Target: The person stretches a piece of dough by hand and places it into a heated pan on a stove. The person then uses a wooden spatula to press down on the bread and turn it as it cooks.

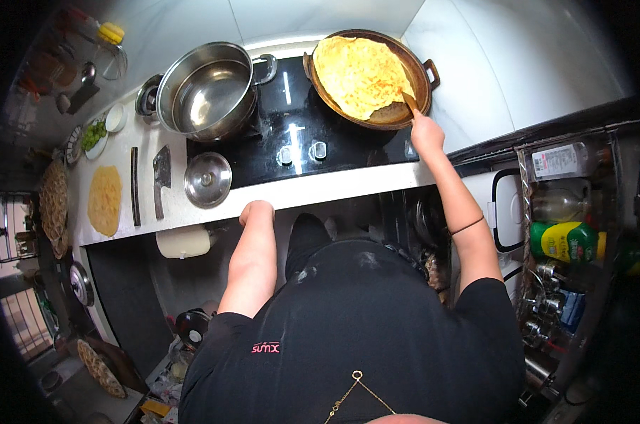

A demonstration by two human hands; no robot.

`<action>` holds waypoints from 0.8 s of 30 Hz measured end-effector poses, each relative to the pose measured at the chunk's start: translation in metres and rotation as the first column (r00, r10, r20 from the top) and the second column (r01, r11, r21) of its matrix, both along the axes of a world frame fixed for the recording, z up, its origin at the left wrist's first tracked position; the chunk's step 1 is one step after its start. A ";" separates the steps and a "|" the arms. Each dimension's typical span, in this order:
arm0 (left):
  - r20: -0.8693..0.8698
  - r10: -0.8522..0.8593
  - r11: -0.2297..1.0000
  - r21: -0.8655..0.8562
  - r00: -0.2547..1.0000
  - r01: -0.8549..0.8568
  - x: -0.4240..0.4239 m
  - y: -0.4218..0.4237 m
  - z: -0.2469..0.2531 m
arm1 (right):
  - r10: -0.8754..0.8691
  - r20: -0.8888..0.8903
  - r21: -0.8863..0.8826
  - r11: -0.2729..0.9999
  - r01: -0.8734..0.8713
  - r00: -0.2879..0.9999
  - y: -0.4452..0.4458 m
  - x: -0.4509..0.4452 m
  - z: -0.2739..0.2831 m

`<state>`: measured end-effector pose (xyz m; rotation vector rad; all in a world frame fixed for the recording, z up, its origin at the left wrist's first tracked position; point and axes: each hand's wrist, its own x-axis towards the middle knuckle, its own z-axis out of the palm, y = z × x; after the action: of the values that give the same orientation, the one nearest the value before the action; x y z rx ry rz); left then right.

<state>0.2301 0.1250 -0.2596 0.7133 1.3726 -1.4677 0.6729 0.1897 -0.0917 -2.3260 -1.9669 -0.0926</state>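
A large yellow flatbread [359, 74] with browned spots lies in a two-handled round pan [391, 117] on the right side of the black glass cooktop [277, 148]. My right hand [427, 133] grips a wooden spatula [410, 100], whose blade touches the flatbread's lower right edge. My left hand [257, 211] is at the counter's front edge with its fingers curled; whether they hold anything is hidden. Up and to its left, a steel lid [208, 180] lies on the counter. A deep steel pot [206, 95] stands on the left burner.
On the left counter [182, 214] lie a cleaver [162, 177], a dark rod [135, 185] and a flat round of dough [105, 200]. Behind them are a plate of green food [93, 137] and a white bowl [116, 117]. A rack with bottles [563, 241] stands at the right.
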 end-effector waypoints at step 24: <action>-0.017 -0.005 0.998 -0.057 1.000 0.004 0.009 0.004 0.021 | -0.029 -0.067 0.093 0.995 0.035 0.997 -0.005 0.012 0.014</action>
<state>0.2387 0.1287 -0.2381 0.6693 1.3374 -1.5140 0.6845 0.1848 -0.0778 -2.2720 -1.8536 -0.1082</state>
